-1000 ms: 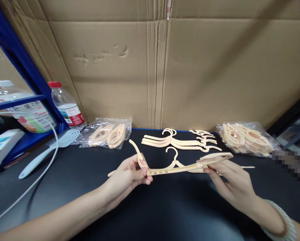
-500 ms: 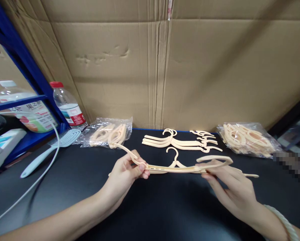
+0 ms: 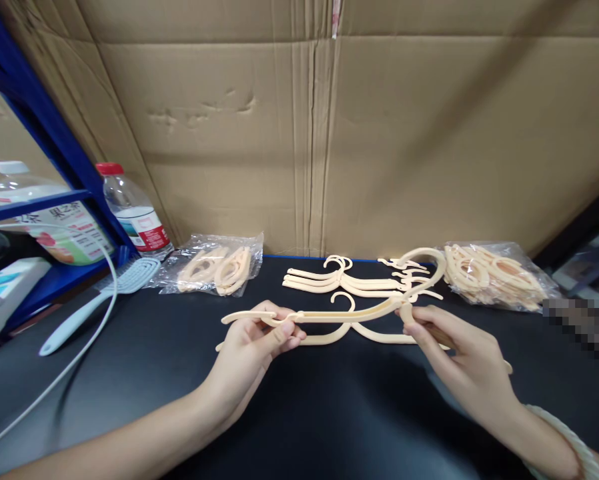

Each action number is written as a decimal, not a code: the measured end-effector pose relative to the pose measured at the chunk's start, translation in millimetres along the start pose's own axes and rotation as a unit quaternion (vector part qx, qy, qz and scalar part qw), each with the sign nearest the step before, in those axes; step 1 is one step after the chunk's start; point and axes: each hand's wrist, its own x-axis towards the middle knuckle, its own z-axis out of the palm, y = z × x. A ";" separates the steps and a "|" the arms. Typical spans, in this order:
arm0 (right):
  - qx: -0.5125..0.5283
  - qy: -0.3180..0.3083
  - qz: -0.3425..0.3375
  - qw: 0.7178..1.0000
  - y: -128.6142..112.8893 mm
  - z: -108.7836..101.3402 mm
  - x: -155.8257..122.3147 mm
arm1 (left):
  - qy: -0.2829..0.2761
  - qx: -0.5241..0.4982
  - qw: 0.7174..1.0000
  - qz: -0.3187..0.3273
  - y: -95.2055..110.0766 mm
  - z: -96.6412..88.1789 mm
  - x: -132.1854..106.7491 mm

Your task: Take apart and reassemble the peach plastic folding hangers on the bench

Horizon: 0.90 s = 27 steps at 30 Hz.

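A cream folding clothes hanger (image 3: 347, 315) is stretched between both hands above the black table. My left hand (image 3: 259, 340) pinches it at a joint near one end, and a short curved piece sticks out to the left. My right hand (image 3: 462, 357) is closed on a part just below the base of the upright hook (image 3: 432, 257); the fingers cover some of that arm. Behind and below lies another opened hanger (image 3: 327, 339) of the same kind, partly covered by the hands. Farther back, several unfolded hangers (image 3: 314, 288) lie stacked together with their hooks toward the cardboard.
Clear bags of folded hangers lie at the back left (image 3: 214, 270) and back right (image 3: 497, 273). On the left are a pale blue hairbrush (image 3: 104, 300), a white cable (image 3: 87, 333), a red-capped bottle (image 3: 137, 213) and a blue shelf (image 3: 82, 195). Cardboard (image 3: 229, 153) walls the back.
The held hanger has turned: its hook, formerly lying flat over my right hand, now points up and away. The left end piece has swung lower, and the middle arm has risen.
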 end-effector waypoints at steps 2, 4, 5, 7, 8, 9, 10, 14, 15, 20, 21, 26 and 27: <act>0.002 0.009 0.002 1.000 0.7 -1.0 2.3 | 0.001 0.032 0.999 -0.021 -3.1 1.5 -0.8; 0.006 0.020 0.002 1.000 2.2 -1.7 4.4 | -0.024 0.090 0.995 -0.045 -7.3 3.2 -3.9; 0.008 0.024 0.002 1.000 3.3 -1.9 5.3 | -0.049 0.127 0.990 -0.046 -9.3 4.0 -6.4; 0.013 0.026 0.003 1.000 5.7 -1.7 6.4 | -0.123 0.231 0.965 0.009 -12.2 4.8 -13.0; 0.015 0.024 0.004 1.000 6.9 -1.2 6.7 | -0.166 0.296 0.938 0.074 -12.6 4.7 -16.8; 0.019 0.020 0.006 1.000 7.9 -0.6 6.7 | -0.213 0.364 0.892 0.162 -12.3 4.4 -20.5; 0.026 0.014 0.010 1.000 8.6 0.1 6.5 | -0.256 0.421 0.830 0.261 -11.2 4.1 -24.1; 0.075 -0.051 0.046 0.995 7.4 2.9 3.6 | -0.320 0.550 0.599 0.486 -4.0 3.9 -33.5; 0.086 -0.071 0.054 0.992 6.3 3.4 2.6 | -0.314 0.571 0.574 0.496 -2.9 4.3 -34.3; 0.073 -0.173 0.069 0.980 1.8 5.9 -0.7 | -0.282 0.632 0.546 0.472 -7.0 4.7 -32.6; 0.065 -0.192 0.071 0.977 1.6 6.7 -0.8 | -0.278 0.645 0.549 0.454 -8.8 4.4 -31.9; 0.037 -0.227 0.056 0.972 3.5 11.1 -0.2 | -0.266 0.696 0.552 0.374 -15.6 2.2 -30.6; 0.030 -0.228 0.042 0.972 4.1 11.7 0.0 | -0.264 0.704 0.550 0.364 -16.3 1.9 -30.5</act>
